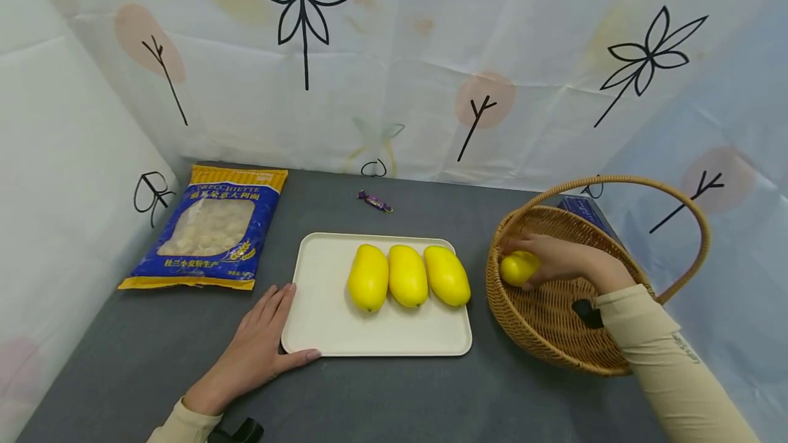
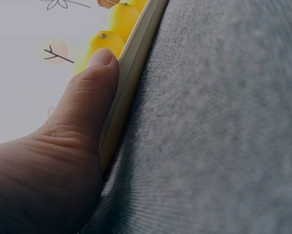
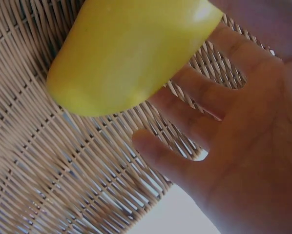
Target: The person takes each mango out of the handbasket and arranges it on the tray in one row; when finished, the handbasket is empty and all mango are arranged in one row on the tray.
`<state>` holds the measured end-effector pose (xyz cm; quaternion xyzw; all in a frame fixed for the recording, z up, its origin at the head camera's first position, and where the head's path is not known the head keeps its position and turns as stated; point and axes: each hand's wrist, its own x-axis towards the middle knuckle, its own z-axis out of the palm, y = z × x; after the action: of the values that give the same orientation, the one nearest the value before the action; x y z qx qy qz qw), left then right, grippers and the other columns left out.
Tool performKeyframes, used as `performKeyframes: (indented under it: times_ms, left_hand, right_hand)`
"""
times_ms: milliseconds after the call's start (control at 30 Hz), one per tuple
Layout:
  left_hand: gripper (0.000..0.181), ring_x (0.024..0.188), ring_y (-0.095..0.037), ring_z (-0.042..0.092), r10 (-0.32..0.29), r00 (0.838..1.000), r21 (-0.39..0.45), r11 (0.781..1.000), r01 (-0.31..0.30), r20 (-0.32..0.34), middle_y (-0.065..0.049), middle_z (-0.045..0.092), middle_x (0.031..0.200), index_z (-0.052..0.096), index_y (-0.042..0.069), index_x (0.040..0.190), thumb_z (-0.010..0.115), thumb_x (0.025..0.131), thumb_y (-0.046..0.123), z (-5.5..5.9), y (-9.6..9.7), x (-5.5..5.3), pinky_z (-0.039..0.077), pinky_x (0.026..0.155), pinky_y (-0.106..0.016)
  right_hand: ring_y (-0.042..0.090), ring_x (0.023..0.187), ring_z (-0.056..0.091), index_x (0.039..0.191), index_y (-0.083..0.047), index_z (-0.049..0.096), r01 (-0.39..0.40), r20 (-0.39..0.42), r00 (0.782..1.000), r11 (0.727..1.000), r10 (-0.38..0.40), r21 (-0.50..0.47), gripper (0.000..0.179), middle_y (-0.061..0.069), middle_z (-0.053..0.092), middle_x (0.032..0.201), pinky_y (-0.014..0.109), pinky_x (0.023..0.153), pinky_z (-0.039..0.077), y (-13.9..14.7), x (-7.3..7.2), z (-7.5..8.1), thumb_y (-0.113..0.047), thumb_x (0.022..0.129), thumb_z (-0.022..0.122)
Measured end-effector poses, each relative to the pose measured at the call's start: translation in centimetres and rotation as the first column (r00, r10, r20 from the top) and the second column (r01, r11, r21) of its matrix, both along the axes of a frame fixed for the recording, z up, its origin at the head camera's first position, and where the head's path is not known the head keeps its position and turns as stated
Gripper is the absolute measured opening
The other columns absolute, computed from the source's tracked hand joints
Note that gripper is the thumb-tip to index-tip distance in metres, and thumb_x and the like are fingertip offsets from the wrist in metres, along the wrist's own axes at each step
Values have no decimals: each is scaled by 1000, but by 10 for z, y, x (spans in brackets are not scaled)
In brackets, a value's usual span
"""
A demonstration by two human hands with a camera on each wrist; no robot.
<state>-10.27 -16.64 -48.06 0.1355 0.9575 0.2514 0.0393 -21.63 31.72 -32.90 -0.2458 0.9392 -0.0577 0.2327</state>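
Inside the wicker basket (image 1: 572,354), my right hand (image 1: 550,258) holds a yellow mango (image 1: 518,268). The right wrist view shows the fingers behind this mango (image 3: 131,53), against the woven wall. At the left end of a cream tray (image 1: 326,333) lies my left hand (image 1: 261,333), fingers straight along its side and thumb over the front corner. Three more yellow mangoes (image 1: 408,277) lie side by side on the tray's right half. In the left wrist view, the left thumb (image 2: 94,83) rests against the tray's rim (image 2: 129,78).
A blue and yellow pasta bag (image 1: 206,231) lies at the back left. Behind the tray is a small purple wrapped candy (image 1: 374,202). The basket's tall handle (image 1: 704,238) arches up on the right, and a dark blue box (image 1: 585,209) is partly hidden behind the basket.
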Motion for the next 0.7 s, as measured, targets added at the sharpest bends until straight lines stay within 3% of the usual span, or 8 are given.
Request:
performKeyframes:
  times_ms: [167,367,700]
  left_hand:
    - [117,143,-40,15,2,1000,1,1000,-2,4,-19,21,156,14,8,154,56,71,80,1,0,1,18,108,-61]
    - [118,143,-40,15,-1,1000,-5,1000,1,3,-19,21,156,15,8,154,55,71,81,0,1,0,18,109,-62]
    - [118,143,-40,14,-1,1000,-5,1000,1,3,-20,21,156,15,8,154,54,71,82,1,0,0,17,109,-62]
  right_hand:
    - [34,110,52,132,-11,55,10,5,1000,1000,-10,0,60,24,49,132,43,81,47,-2,0,-1,-17,77,77]
    - [37,116,51,131,-9,56,7,-3,1000,1000,-7,-12,54,22,49,133,48,87,46,-1,1,-2,-15,80,74]
    - [36,111,56,126,-2,58,-7,-78,997,1000,5,-16,51,18,59,124,50,88,47,-3,9,10,-15,80,76]
